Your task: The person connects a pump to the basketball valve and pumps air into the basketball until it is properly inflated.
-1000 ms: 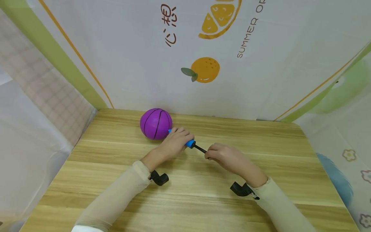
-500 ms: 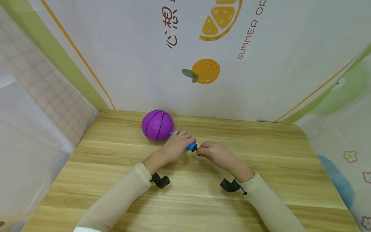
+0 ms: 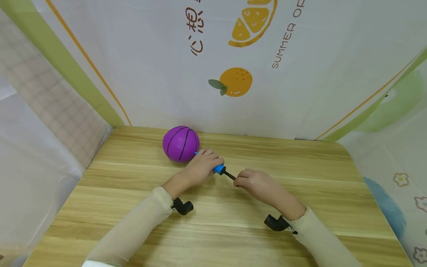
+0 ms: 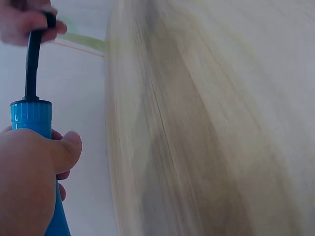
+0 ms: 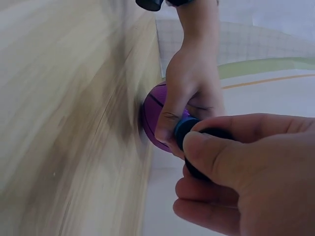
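Observation:
A purple ball (image 3: 181,144) with black seam lines sits near the back of the table. Against its right side lies the tip of a blue hand pump (image 3: 219,169). My left hand (image 3: 200,167) wraps round the pump's blue barrel (image 4: 31,114), thumb along it. Out of the barrel's other end comes a black rod (image 4: 32,64). My right hand (image 3: 257,184) pinches the black handle (image 4: 49,19) at the rod's end, with the rod drawn well out. In the right wrist view the ball shows behind my left hand, and the pump's nozzle is hidden.
The wood-grain table (image 3: 213,230) ends at a white printed cloth (image 3: 160,85) just behind the ball. More cloth hangs along the left and right sides. A black camera mount (image 3: 182,206) sits on the left wrist, another (image 3: 277,222) on the right.
My right hand pushed the pump's rod inward toward the barrel, then drew it back out to the right. The left hand and the ball stay nearly where they were.

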A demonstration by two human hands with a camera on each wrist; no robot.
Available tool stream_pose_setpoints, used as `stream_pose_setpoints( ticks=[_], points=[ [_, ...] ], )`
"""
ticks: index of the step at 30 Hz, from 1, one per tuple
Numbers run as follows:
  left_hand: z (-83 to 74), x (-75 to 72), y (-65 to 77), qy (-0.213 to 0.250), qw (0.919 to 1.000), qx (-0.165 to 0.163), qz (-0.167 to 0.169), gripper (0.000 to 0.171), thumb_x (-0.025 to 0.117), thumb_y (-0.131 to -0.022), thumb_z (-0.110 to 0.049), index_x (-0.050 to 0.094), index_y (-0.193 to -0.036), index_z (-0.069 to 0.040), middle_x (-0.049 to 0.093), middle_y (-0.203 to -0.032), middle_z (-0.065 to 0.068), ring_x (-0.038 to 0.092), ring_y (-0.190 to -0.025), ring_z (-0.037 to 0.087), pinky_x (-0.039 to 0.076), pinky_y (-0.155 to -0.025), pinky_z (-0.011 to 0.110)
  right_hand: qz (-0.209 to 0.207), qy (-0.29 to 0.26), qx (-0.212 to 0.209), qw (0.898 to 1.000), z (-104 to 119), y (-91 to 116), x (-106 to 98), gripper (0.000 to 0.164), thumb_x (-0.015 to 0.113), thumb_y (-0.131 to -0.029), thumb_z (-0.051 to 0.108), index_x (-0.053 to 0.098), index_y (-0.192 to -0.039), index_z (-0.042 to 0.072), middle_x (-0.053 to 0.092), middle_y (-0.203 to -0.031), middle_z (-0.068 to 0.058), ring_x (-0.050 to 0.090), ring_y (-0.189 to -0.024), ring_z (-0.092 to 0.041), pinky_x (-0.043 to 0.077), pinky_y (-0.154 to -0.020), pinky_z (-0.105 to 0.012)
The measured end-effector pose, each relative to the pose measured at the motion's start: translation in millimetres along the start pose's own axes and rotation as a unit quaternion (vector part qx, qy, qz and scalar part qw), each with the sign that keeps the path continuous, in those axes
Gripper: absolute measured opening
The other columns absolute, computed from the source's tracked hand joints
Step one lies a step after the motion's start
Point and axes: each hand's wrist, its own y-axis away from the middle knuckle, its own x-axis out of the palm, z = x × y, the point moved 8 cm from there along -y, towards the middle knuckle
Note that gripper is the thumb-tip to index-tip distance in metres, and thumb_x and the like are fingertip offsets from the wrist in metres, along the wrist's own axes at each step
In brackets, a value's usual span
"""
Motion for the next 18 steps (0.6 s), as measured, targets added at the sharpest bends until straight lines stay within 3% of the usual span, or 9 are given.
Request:
stream_pose_setpoints(
  ticks=[11, 18],
  points=[
    [-0.9, -2.3, -0.6, 0.006, 1.0, 0.001, -0.007, 0.018, 0.071, -0.092, -0.008, 0.061, -0.1, -0.02, 0.063, -0.099, -0.004, 0.053, -0.103, 0.022, 0.04, -0.095, 0.042, -0.033, -0.026, 0.014, 0.999, 8, 44, -24, 0.029, 0.086, -0.071, -0.004, 0.074, -0.093, 0.012, 0.068, -0.09, 0.002, 0.067, -0.08, -0.011, 0.055, -0.071, -0.02],
    [-0.6, 3.0, -1.6, 0.001, 1.0, -0.002, 0.005, 0.022, 0.069, -0.091, -0.004, 0.064, -0.106, -0.02, 0.062, -0.1, -0.003, 0.053, -0.105, 0.023, 0.04, -0.098, 0.042, -0.031, -0.024, 0.003, 0.999, 9, 43, -25, 0.028, 0.085, -0.073, -0.003, 0.074, -0.094, 0.012, 0.067, -0.091, 0.002, 0.065, -0.08, -0.01, 0.054, -0.071, -0.019]
  ],
)
